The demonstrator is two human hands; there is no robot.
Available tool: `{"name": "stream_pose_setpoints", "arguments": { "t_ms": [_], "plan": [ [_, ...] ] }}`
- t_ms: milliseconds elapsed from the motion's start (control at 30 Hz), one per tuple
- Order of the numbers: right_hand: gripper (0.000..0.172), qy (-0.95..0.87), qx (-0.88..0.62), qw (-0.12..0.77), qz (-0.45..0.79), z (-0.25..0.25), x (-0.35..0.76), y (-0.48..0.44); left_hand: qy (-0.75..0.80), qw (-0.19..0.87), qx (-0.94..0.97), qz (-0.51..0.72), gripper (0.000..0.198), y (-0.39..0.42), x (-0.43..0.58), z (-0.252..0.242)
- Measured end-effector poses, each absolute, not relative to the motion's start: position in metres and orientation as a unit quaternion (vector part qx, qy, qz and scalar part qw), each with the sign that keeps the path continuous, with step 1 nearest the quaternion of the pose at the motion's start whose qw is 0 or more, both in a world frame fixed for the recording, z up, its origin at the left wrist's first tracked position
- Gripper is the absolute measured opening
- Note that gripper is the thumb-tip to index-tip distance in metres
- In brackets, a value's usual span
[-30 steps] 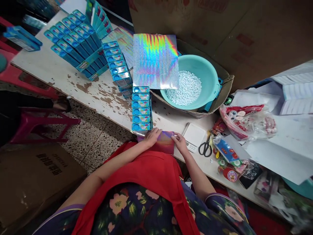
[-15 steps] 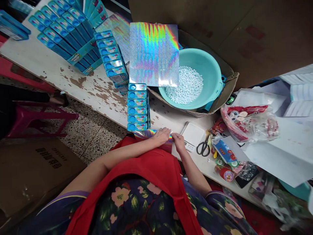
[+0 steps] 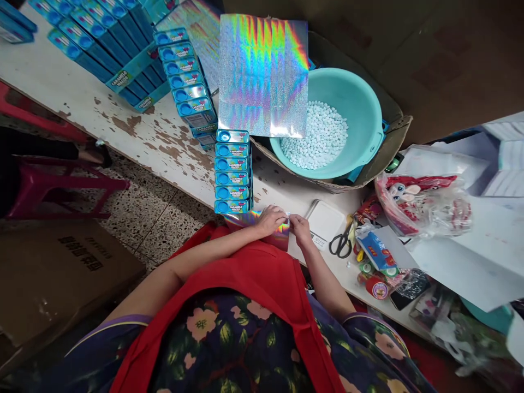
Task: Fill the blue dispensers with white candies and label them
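A shiny rainbow holographic sheet [image 3: 256, 217] lies at the table's front edge, just below a row of blue candy boxes [image 3: 231, 178]. My left hand [image 3: 271, 220] rests over it, fingers bent and closed on its right edge. My right hand [image 3: 300, 227] pinches the same edge from the other side, the fingertips of both hands almost meeting. A small pale, shiny bit shows between them, too small to make out. Behind the row, a larger silvery holographic sheet [image 3: 262, 76] overlaps the rim of a turquoise basin [image 3: 362, 103] with small white candies [image 3: 315, 136] inside.
Right of my hands are a white kitchen scale [image 3: 325, 220], black-handled scissors [image 3: 340, 245] and a tape roll [image 3: 377, 288]. More banded blue boxes [image 3: 123, 79] stand at the back left. A pink stool [image 3: 61, 188] and a cardboard carton [image 3: 65, 278] are on the floor.
My left hand's fingers have bent in from lying flatter, toward the sheet's right edge. My right hand stays there, its fingertips closer to the left ones. The view has shifted slightly.
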State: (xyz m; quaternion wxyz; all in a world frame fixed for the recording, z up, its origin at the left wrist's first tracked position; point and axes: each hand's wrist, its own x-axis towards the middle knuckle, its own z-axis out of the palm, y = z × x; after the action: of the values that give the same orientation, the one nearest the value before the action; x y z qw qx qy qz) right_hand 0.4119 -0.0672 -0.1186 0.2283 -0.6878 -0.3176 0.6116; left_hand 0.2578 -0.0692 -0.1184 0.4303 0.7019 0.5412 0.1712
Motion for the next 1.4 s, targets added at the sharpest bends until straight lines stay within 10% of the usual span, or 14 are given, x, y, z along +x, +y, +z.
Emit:
{"name": "stream_pose_setpoints", "arguments": {
  "t_ms": [500, 933, 1200, 1400],
  "plan": [
    [0.063, -0.51, -0.584, 0.245, 0.582, -0.092, 0.421, -0.084, 0.51, 0.613, 0.531, 0.286, 0.019, -0.054, 0.253, -0.109],
    [0.019, -0.551, -0.632, 0.271, 0.473, -0.019, 0.394, -0.056, 0.512, 0.322, 0.772, 0.197, 0.037, -0.05, 0.23, 0.003],
    [0.018, -0.296, -0.504, 0.441, 0.681, 0.035, 0.349, -0.053, 0.471, 0.639, 0.443, 0.417, 0.047, -0.07, 0.191, 0.036],
    [0.019, -0.294, -0.452, 0.433, 0.723, 0.05, 0.339, -0.053, 0.535, 0.599, 0.418, 0.424, 0.036, -0.088, 0.169, 0.043]
  ]
}}
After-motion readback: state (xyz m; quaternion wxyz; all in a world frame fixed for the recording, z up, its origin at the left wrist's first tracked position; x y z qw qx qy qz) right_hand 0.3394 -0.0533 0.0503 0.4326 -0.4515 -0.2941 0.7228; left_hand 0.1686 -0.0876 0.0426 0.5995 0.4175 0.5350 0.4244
